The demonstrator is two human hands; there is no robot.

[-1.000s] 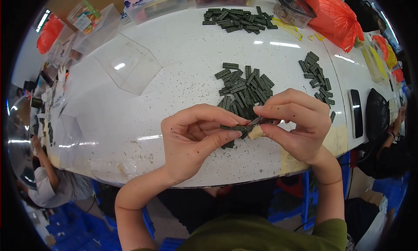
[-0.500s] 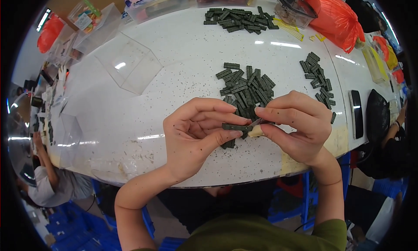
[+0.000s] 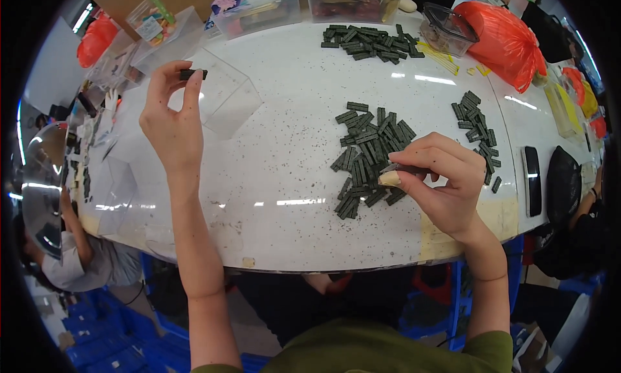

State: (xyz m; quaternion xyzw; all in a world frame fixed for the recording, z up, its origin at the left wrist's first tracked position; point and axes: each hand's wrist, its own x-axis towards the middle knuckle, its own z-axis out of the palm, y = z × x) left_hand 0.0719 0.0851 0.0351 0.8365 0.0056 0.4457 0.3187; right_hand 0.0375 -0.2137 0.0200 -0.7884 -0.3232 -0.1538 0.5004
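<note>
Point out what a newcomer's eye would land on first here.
Probably the bright red plastic bag, toward the white table's far right. Next, the heap of dark green blocks right of centre, with the right hand at its near right side holding a slim dark tool. Then the left hand, out to the left by a clear box, pinching one dark block.

Centre of white smooth tabletop [image 3: 278, 172]: loose heap of dark green oblong blocks [image 3: 370, 145], right hand [image 3: 447, 184] over its near right side. Behind it, second heap [image 3: 365, 40]; to right, third heap [image 3: 477, 121]. Out left, left hand [image 3: 173, 124], one block [image 3: 193, 74] between fingertips, overlapping clear angular plastic box [image 3: 236, 95] in view. Far right: black rectangular phone [image 3: 532, 182], black plastic bag [image 3: 563, 182] just beside it. Back right: red plastic bag [image 3: 503, 46].
</note>
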